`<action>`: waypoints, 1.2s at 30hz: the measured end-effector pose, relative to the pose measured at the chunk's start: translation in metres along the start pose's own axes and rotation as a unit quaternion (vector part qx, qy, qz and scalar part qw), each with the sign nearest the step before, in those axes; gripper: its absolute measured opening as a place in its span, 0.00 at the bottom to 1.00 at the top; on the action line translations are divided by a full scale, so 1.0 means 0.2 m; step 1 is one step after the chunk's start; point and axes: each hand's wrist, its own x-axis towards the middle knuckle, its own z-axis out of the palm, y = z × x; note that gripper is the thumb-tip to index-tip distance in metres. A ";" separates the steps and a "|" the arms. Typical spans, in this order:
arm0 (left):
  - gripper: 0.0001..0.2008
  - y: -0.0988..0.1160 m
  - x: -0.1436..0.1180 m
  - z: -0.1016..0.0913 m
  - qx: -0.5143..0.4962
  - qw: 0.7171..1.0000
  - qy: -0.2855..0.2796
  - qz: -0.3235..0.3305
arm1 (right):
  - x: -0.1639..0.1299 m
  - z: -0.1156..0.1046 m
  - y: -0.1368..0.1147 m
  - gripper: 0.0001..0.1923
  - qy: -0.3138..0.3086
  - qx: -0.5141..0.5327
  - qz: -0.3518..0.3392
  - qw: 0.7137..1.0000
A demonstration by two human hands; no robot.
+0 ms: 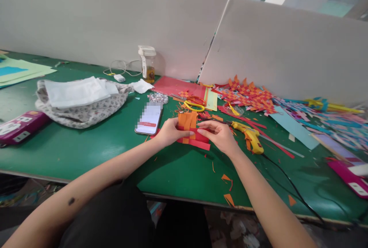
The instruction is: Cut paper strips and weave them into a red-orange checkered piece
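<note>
Both of my hands hold a small weave of red and orange paper strips (188,119) just above the green table. My left hand (170,131) grips its left side, thumb lying across the front. On the right side, my right hand (220,135) pinches a red strip between thumb and fingers. Orange strips stick up at the top of the weave, and a red strip end juts out at the lower right. A yellow hot glue gun (249,136) lies right of my right hand. Yellow-handled scissors (194,105) rest behind the weave.
A phone (148,117) lies left of the weave. Woven red-orange pieces (250,94) and loose coloured strips (330,125) pile up at the right. A patterned cloth bag (83,115), a lidded bottle (148,64) and a purple power strip (23,127) are at the left.
</note>
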 end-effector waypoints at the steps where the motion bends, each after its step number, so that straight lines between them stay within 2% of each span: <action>1: 0.19 0.00 0.00 0.00 0.008 1.000 0.003 0.007 | 0.00 0.00 0.00 0.14 0.003 -0.003 -0.002 1.000; 6: 0.17 0.01 -0.01 0.00 0.057 0.998 0.013 0.040 | 0.00 -0.01 0.00 0.11 0.010 -0.042 -0.007 0.999; 10: 0.15 0.02 -0.02 0.00 0.085 0.994 0.022 0.060 | -0.01 -0.01 0.00 0.09 0.013 -0.091 -0.049 0.995; 15: 0.16 0.02 -0.02 0.00 0.111 0.991 -0.003 0.069 | -0.02 0.00 -0.04 0.08 -0.012 -0.135 -0.069 0.988; 18: 0.18 0.01 -0.01 0.00 0.087 0.992 -0.020 0.086 | -0.03 0.01 -0.05 0.11 -0.013 -0.128 -0.080 0.989; 23: 0.20 0.02 -0.03 0.02 0.067 0.995 -0.024 0.072 | -0.02 0.03 -0.04 0.11 0.063 -0.110 -0.061 0.990; 29: 0.16 0.04 -0.03 0.02 0.074 0.996 -0.007 0.057 | -0.02 0.04 -0.05 0.12 0.057 -0.099 -0.051 0.992; 36: 0.19 0.02 -0.02 0.02 0.061 0.996 -0.047 0.046 | -0.03 0.04 -0.05 0.11 0.049 -0.113 -0.048 0.991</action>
